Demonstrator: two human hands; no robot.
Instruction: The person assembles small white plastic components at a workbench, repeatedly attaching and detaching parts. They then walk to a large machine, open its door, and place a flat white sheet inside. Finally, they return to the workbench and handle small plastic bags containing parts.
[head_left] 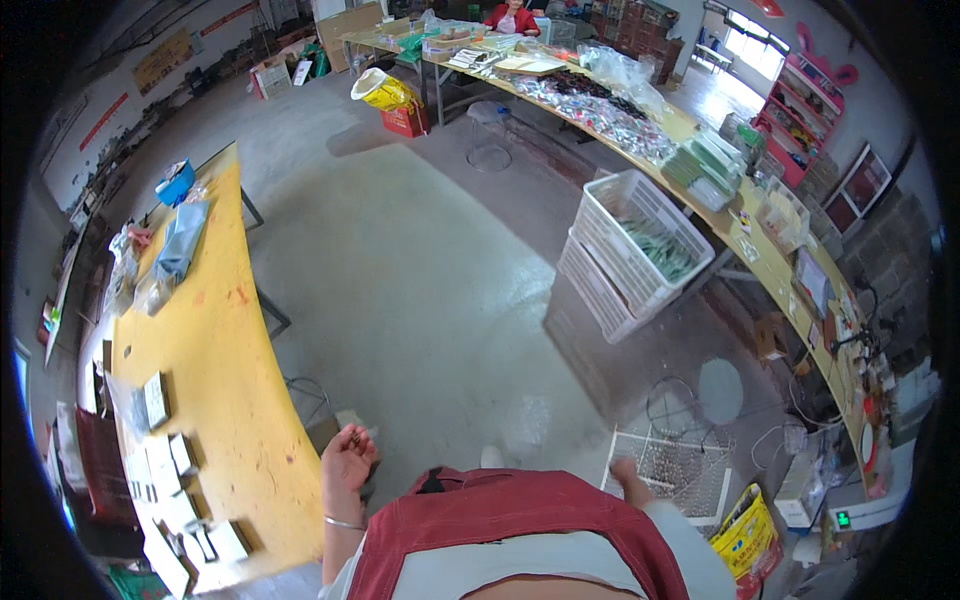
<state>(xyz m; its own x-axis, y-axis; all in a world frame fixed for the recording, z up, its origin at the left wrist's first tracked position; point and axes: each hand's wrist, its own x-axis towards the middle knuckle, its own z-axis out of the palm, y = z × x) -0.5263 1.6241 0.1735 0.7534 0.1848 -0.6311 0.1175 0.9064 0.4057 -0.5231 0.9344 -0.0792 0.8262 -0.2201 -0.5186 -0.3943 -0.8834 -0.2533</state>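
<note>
My left hand (349, 458) is held palm up beside the right edge of the yellow table (225, 350), a metal bangle on its wrist. Its fingers curl inward around something small and dark, too small to name. My right hand (625, 470) hangs low by my side, above a white plastic grid crate (680, 465) on the floor. Its fingers are mostly hidden and blurred, so I cannot tell what they hold. I wear a dark red apron (500, 500).
White boxes (160, 465) lie on the yellow table, with blue cloth (182, 240) farther off. Stacked white plastic baskets (640, 240) stand right of the aisle. A long table (690, 130) bears many small packed items. A yellow bag (748, 540) sits at lower right; a person (512, 18) is far back.
</note>
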